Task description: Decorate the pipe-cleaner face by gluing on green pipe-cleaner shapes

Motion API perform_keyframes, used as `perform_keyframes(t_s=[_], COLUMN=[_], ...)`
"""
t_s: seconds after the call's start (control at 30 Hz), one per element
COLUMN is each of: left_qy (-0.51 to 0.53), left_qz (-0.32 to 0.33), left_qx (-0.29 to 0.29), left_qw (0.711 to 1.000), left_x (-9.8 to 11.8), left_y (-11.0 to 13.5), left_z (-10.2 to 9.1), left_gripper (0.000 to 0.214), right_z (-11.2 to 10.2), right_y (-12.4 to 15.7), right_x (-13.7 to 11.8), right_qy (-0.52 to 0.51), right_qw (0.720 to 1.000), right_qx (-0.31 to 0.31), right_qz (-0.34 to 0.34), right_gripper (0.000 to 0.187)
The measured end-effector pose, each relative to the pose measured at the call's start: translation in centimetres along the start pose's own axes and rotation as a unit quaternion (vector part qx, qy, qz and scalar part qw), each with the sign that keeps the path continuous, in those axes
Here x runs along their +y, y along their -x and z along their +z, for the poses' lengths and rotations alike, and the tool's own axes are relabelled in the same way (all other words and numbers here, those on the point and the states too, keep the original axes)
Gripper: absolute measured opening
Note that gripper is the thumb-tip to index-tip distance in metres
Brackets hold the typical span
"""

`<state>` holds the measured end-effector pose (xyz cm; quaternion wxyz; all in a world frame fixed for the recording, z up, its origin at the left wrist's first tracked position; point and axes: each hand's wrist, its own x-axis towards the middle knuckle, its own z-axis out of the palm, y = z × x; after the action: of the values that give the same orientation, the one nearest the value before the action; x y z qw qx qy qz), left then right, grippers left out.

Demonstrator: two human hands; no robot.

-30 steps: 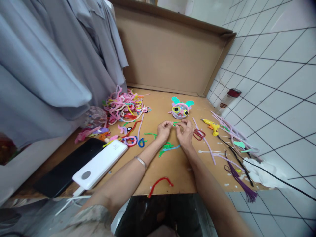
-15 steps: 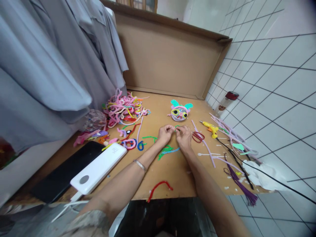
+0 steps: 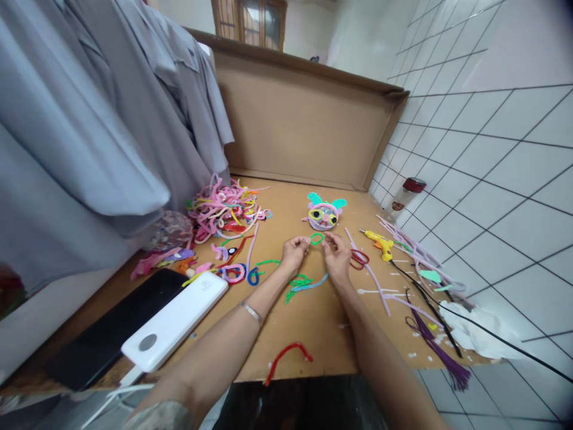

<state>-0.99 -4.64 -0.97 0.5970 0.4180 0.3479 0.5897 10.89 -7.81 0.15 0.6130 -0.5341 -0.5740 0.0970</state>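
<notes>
A green pipe cleaner [image 3: 317,243] bent into a small ring sits between my two hands. My left hand [image 3: 295,251] pinches its left side. On the ring's right side, the fingers of my right hand [image 3: 336,254] are closed on it too. Just beyond stands a small round animal-face craft [image 3: 323,216] with teal ears and yellow-rimmed eyes. Several green pipe cleaner pieces [image 3: 301,280] and a light blue one [image 3: 313,285] lie on the table below my hands. Red-handled scissors [image 3: 359,258] rest right of my right hand, their blades hidden.
A pipe cleaner heap [image 3: 221,209] is at back left, with a white power bank [image 3: 176,322] and a black phone-like slab [image 3: 120,325] nearer. On the right are a yellow glue gun [image 3: 379,243], its black cord, a jar [image 3: 406,197] and a purple tassel [image 3: 439,352]. A red pipe cleaner [image 3: 289,355] lies in front.
The green pipe cleaner now shows as a ring, where before my fingers mostly covered it. My hands have drawn slightly apart, and the view has tilted up a little.
</notes>
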Motion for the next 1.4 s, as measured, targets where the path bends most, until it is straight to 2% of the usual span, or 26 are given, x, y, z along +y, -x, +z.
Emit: perform_keyframes(t_s=[0.17, 0.33, 0.43, 0.67, 0.9, 1.4], left_qy=[0.012, 0.073, 0.082, 0.069, 0.077, 0.042], left_qz=[-0.006, -0.035, -0.04, -0.037, -0.041, -0.023], left_qx=[-0.027, 0.013, 0.008, 0.006, -0.019, -0.014], left_qw=[1.0, 0.997, 0.996, 0.997, 0.996, 0.999], left_x=[0.0, -0.2, -0.2, -0.4, -0.5, -0.7], left_y=[0.3, -0.1, -0.4, -0.5, -0.5, -0.5], left_z=[0.3, 0.2, 0.0, -0.2, -0.1, 0.0], left_gripper=[0.035, 0.03, 0.031, 0.035, 0.039, 0.043], right_z=[0.4, 0.7, 0.8, 0.6, 0.3, 0.5], right_y=[0.2, 0.2, 0.2, 0.2, 0.5, 0.7], right_x=[-0.1, 0.1, 0.4, 0.5, 0.3, 1.2], right_qy=[-0.071, -0.107, -0.116, -0.084, -0.001, 0.0], right_qw=[0.996, 0.989, 0.986, 0.993, 1.0, 0.999], right_qx=[-0.007, 0.003, 0.002, -0.013, -0.018, -0.008], right_qz=[0.053, 0.104, 0.117, 0.08, 0.022, 0.035], right_gripper=[0.021, 0.021, 0.023, 0.029, 0.023, 0.021])
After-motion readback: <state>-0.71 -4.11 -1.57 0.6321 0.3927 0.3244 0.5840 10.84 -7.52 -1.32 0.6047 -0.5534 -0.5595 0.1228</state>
